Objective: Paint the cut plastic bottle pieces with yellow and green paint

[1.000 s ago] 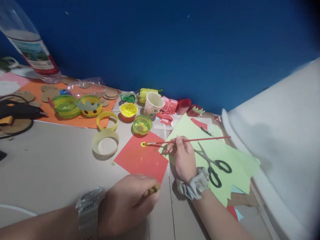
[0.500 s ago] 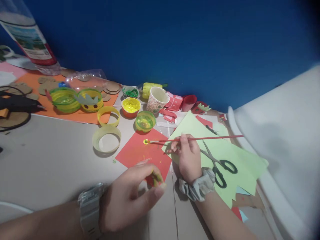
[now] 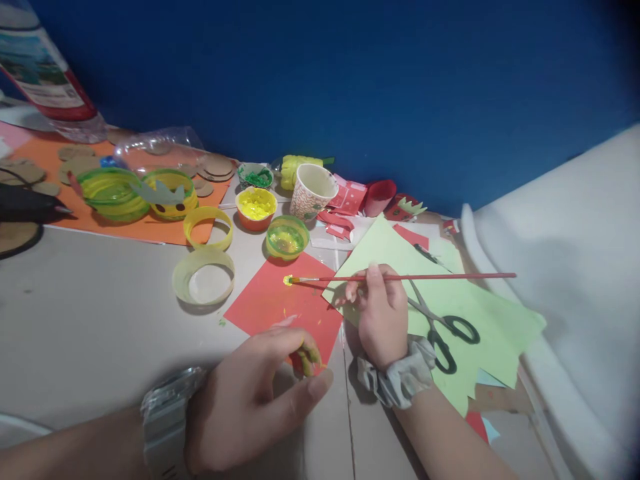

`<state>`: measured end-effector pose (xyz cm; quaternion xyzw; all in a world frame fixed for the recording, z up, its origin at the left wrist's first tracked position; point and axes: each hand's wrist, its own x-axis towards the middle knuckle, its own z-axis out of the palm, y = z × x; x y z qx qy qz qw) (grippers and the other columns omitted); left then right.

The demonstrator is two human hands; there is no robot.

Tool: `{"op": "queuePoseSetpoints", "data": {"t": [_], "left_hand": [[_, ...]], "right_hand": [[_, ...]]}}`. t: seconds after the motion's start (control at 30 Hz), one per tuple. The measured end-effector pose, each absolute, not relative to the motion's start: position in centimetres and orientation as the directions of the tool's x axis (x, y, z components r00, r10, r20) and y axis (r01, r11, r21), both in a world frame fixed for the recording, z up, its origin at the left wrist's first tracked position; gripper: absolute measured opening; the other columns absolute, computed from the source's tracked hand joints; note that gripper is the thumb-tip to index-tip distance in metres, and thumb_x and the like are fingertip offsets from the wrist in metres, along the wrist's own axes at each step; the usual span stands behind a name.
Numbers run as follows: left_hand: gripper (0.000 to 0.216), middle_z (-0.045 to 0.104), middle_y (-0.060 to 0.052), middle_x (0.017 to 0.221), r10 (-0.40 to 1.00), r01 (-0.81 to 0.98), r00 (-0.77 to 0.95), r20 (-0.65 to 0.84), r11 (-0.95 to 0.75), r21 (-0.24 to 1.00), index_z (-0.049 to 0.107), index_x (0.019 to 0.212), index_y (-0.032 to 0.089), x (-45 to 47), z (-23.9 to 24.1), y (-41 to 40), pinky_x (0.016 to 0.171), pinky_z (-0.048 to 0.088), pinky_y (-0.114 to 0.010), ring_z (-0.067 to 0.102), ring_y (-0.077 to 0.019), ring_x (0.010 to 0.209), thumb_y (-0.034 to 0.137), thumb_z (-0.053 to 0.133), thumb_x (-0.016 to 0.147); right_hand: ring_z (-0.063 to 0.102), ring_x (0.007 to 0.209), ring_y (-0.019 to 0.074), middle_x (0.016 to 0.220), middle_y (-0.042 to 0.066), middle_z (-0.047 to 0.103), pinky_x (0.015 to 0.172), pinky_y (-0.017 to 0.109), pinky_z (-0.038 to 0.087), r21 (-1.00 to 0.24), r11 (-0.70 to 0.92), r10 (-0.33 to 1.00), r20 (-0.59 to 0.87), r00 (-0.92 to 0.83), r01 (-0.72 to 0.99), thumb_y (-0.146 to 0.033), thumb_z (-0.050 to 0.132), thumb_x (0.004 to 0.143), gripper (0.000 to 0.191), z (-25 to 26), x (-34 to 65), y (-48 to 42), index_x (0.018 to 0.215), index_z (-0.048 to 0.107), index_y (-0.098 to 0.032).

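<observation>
My right hand [image 3: 383, 313] pinches the red handle of a thin paintbrush [image 3: 440, 276]. Its bristles touch a small yellow paint spot [image 3: 287, 281] on a sheet of red paper [image 3: 260, 303]. Near the paper's lower edge is my left hand [image 3: 260, 393], fingers loosely curled and stained with paint, thumb apart from them, holding nothing visible. Beyond the red paper stand a green-and-yellow painted cup [image 3: 287, 239], a cup of yellow paint [image 3: 256, 207] and a cup of green paint [image 3: 255, 176].
Scissors [image 3: 437, 327] lie on light green paper [image 3: 500, 327] at the right. A patterned paper cup [image 3: 313, 193] stands behind. Leftward are yellow rings [image 3: 204, 277], painted bottle pieces [image 3: 113, 193], orange paper [image 3: 107, 233], a glue gun [image 3: 30, 203] and a large bottle [image 3: 55, 80].
The paintbrush tip has shifted slightly on the yellow spot, and more of the handle extends to the right. My left thumb and fingers have parted a little. The view has turned slightly right.
</observation>
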<state>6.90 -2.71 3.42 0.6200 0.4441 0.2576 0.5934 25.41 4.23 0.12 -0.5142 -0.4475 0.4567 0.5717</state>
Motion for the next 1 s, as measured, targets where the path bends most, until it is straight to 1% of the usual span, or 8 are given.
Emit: {"op": "queuePoseSetpoints", "data": {"t": [0.17, 0.27, 0.4, 0.53, 0.6, 0.7, 0.87, 1.0], "left_hand": [[0.034, 0.060, 0.000, 0.081, 0.862, 0.228, 0.481, -0.159, 0.052, 0.972, 0.057, 0.086, 0.018, 7.0, 3.3, -2.6, 0.072, 0.042, -0.025, 0.054, -0.0135, 0.075, 0.048, 0.043, 0.094], [0.033, 0.059, 0.001, 0.078, 0.859, 0.229, 0.492, -0.144, 0.032, 0.973, 0.058, 0.084, 0.018, 7.0, 3.4, -2.5, 0.069, 0.042, -0.023, 0.052, -0.0124, 0.072, 0.046, 0.042, 0.095], [0.035, 0.061, 0.000, 0.078, 0.876, 0.259, 0.459, -0.150, 0.030, 0.966, 0.058, 0.082, 0.019, 7.0, 3.2, -2.8, 0.070, 0.043, -0.024, 0.055, -0.0131, 0.073, 0.047, 0.042, 0.096], [0.030, 0.068, -0.002, 0.085, 0.926, 0.277, 0.362, -0.109, 0.005, 0.961, 0.061, 0.089, 0.020, 7.0, 2.5, -3.4, 0.072, 0.047, -0.026, 0.062, -0.0156, 0.079, 0.046, 0.048, 0.093], [0.024, 0.069, -0.001, 0.086, 0.938, 0.278, 0.337, -0.079, -0.019, 0.960, 0.061, 0.091, 0.020, 7.1, 2.2, -3.6, 0.075, 0.049, -0.025, 0.064, -0.0154, 0.080, 0.042, 0.050, 0.093], [0.021, 0.068, 0.001, 0.082, 0.938, 0.283, 0.347, -0.027, -0.077, 0.956, 0.060, 0.086, 0.022, 7.3, 1.8, -3.6, 0.082, 0.050, -0.026, 0.064, -0.0141, 0.077, 0.039, 0.051, 0.093], [0.036, 0.068, -0.001, 0.078, 0.962, 0.302, 0.273, 0.029, -0.114, 0.946, 0.060, 0.082, 0.023, 7.7, 1.7, -3.4, 0.083, 0.051, -0.028, 0.063, -0.0174, 0.080, 0.049, 0.040, 0.097], [0.037, 0.070, -0.003, 0.078, 0.926, 0.301, 0.376, 0.023, -0.145, 0.942, 0.064, 0.085, 0.024, 7.4, 2.1, -2.7, 0.088, 0.052, -0.030, 0.064, -0.0188, 0.081, 0.048, 0.038, 0.097]], "right_hand": [[0.057, 0.046, 0.0105, 0.054, -0.005, 0.057, 0.047, 0.022, 0.049, -0.998, 0.064, 0.983, 0.059, 0.175, -0.028, -0.042, 0.054, 0.095, 0.028, 0.2, 25.3, 4.2, 0.078, 0.053, -0.021], [0.054, 0.046, 0.0100, 0.054, -0.006, 0.055, 0.047, 0.021, 0.047, -0.992, 0.126, 0.970, 0.120, 0.212, -0.015, -0.039, 0.051, 0.098, 0.027, 0.4, 25.3, 4.0, 0.078, 0.053, -0.021], [0.058, 0.054, 0.0117, 0.063, -0.003, 0.060, 0.052, 0.025, 0.049, -0.959, 0.282, 0.930, 0.282, 0.236, 0.032, -0.033, 0.049, 0.099, 0.021, 0.4, 25.4, 2.8, 0.084, 0.058, -0.021], [0.062, 0.066, 0.0145, 0.073, 0.000, 0.063, 0.062, 0.030, 0.051, -0.900, 0.418, 0.893, 0.431, 0.127, 0.121, -0.022, 0.046, 0.100, 0.020, 0.0, 25.6, 1.7, 0.087, 0.062, -0.021], [0.063, 0.069, 0.0153, 0.074, 0.001, 0.064, 0.064, 0.031, 0.050, -0.889, 0.432, 0.893, 0.445, 0.067, 0.152, -0.019, 0.043, 0.100, 0.021, -0.2, 25.7, 1.5, 0.090, 0.061, -0.021], [0.064, 0.073, 0.0174, 0.076, 0.002, 0.064, 0.067, 0.034, 0.050, -0.879, 0.433, 0.898, 0.440, -0.010, 0.199, -0.017, 0.043, 0.099, 0.020, -0.4, 25.9, 1.5, 0.094, 0.061, -0.021], [0.063, 0.073, 0.0195, 0.083, 0.005, 0.064, 0.063, 0.036, 0.048, -0.871, 0.463, 0.885, 0.463, -0.042, 0.164, -0.017, 0.043, 0.098, 0.020, -0.6, 26.2, 1.6, 0.096, 0.062, -0.021], [0.063, 0.074, 0.0206, 0.082, 0.005, 0.064, 0.064, 0.037, 0.049, -0.880, 0.445, 0.895, 0.443, -0.053, 0.169, -0.017, 0.044, 0.097, 0.019, -0.6, 26.2, 1.7, 0.097, 0.063, -0.021]]}}
